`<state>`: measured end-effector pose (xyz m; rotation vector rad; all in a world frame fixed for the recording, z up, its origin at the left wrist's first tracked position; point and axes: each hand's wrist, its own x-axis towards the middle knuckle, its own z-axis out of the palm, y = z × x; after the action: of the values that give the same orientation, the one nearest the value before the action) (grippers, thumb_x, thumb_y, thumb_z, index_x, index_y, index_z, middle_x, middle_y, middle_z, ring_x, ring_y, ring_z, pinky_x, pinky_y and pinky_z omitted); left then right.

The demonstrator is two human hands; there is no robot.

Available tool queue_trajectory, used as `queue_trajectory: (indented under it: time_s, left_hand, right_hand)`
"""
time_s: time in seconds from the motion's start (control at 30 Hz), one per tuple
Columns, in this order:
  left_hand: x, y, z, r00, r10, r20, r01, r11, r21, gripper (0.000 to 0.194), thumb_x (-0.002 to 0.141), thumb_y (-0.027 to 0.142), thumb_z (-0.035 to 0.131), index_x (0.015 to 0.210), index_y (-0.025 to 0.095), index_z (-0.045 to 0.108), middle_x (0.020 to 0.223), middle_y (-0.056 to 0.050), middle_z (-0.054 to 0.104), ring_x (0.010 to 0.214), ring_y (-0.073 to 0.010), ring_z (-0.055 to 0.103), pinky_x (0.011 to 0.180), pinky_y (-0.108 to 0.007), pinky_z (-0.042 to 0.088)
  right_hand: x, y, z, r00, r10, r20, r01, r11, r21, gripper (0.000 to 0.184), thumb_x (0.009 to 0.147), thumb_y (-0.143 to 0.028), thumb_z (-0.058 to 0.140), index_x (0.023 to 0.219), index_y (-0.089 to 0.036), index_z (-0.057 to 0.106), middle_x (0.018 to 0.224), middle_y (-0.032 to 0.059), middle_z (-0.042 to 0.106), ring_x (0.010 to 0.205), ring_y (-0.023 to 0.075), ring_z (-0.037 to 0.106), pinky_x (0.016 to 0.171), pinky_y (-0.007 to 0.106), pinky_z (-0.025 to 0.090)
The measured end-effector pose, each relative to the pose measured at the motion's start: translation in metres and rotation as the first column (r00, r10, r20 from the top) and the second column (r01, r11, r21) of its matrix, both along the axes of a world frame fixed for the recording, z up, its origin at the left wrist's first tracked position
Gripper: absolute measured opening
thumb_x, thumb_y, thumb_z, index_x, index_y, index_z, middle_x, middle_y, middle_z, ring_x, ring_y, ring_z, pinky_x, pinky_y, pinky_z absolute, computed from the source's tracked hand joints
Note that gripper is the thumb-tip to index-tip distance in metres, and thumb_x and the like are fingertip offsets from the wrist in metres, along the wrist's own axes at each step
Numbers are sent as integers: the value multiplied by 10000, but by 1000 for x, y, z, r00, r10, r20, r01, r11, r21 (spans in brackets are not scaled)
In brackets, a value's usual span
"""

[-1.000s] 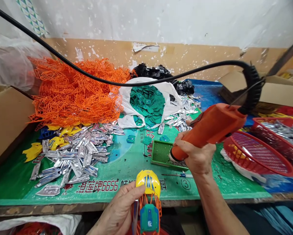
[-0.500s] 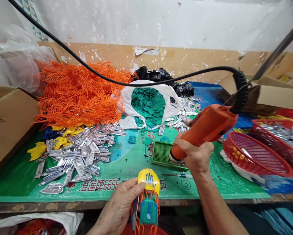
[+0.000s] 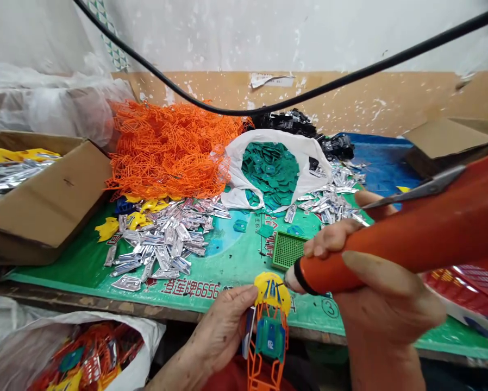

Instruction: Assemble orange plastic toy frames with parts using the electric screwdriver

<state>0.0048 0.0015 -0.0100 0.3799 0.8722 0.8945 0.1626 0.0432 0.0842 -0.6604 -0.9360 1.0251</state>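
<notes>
Green counter mat (image 3: 236, 260) printed "6656" (image 3: 205, 289), circled "3" (image 3: 330, 307). Left hand (image 3: 221, 328): fingers closed on plastic toy assembly (image 3: 268, 331), 6 o'clock. Right hand (image 3: 382, 298): fingers gripping orange electric screwdriver (image 3: 390, 255), nose at 3 o'clock edge of yellow shell (image 3: 271, 290).

"What sort of place is this?"

"A small workshop for plastic parts: the tabletop (image 3: 231, 266) is heaped with orange plastic frames (image 3: 170, 152), teal plastic pieces (image 3: 270, 174) and silver foil pieces (image 3: 162, 244)"

"Anything else?"

"A cardboard box (image 3: 44, 206) sits at its left corner, and a chipped, peeling wall (image 3: 309, 92) rises behind its far edge"
</notes>
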Motion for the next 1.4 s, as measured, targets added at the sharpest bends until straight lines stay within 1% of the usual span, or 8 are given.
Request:
queue_trajectory:
  time_s: [0.13, 0.27, 0.53, 0.77, 0.97, 1.17, 1.3, 1.4]
  left_hand:
    - [-2, 0, 0, 999, 27, -22, -27, 1000, -13, 429, 638, 404, 856, 882, 62, 766, 727, -88, 720, 578, -106, 590, 535, -192, 450]
    - [-4, -1, 0, 998, 48, -37, -49, 998, -34, 450, 606, 404, 874, 880, 64, 766, 703, -69, 706, 554, -98, 582, 529, -197, 452]
    - [-1, -3, 1, 997, 64, -37, -66, 997, -47, 403, 584, 411, 881, 777, 84, 749, 638, -38, 682, 509, -87, 558, 511, -200, 439]
    - [0, -3, -1, 998, 54, -38, -56, 998, -37, 405, 599, 425, 871, 792, 91, 750, 629, -29, 669, 512, -88, 552, 515, -203, 418]
    - [1, -4, -4, 997, 56, -52, -59, 998, -40, 409, 600, 430, 866, 786, 87, 743, 607, -31, 649, 516, -106, 556, 527, -221, 419]
    - [1, -5, -8, 991, 73, -112, -79, 995, -53, 405, 580, 444, 870, 730, 103, 714, 567, -10, 626, 457, -80, 512, 470, -200, 368]
    - [2, -5, -8, 983, 86, -164, -97, 993, -62, 395, 569, 444, 870, 686, 106, 702, 516, 6, 599, 419, -62, 462, 435, -189, 317]
    - [2, -5, -7, 979, 97, -177, -108, 993, -55, 391, 563, 441, 874, 685, 109, 705, 518, 7, 604, 426, -64, 471, 444, -189, 324]
  right_hand:
    - [-13, -5, -3, 999, 49, -11, -49, 999, -7, 382, 649, -112, 680, 988, -286, 643, 671, -33, 617, 611, 149, 580, 637, 333, 529]
    - [-18, -4, -5, 998, 65, -8, -65, 998, -28, 508, 640, -127, 688, 1117, -287, 615, 662, -30, 621, 594, 151, 571, 608, 326, 524]
    - [-20, -6, -8, 999, 39, 23, -38, 999, -20, 493, 661, -136, 680, 1125, -281, 603, 663, -30, 618, 598, 149, 569, 588, 316, 521]
    - [-22, -5, -10, 999, 20, 44, -18, 999, -49, 527, 611, -131, 692, 1106, -289, 601, 668, -32, 622, 586, 161, 573, 586, 341, 515]
    - [-20, -7, -15, 992, 14, 124, -7, 998, -58, 405, 639, -171, 703, 1027, -250, 617, 689, -17, 618, 595, 171, 575, 586, 354, 504]
    - [-19, -9, -21, 978, 11, 209, 0, 999, -50, 117, 650, -210, 710, 730, -216, 625, 688, -1, 595, 626, 174, 571, 643, 370, 517]
    - [-19, -12, -24, 965, 5, 262, 4, 999, -36, 91, 670, -219, 691, 732, -225, 624, 685, 1, 582, 630, 179, 574, 644, 379, 533]
    - [-18, -14, -29, 947, 24, 321, -21, 1000, -10, 63, 701, -218, 670, 753, -237, 640, 700, 8, 585, 660, 189, 584, 666, 388, 547]
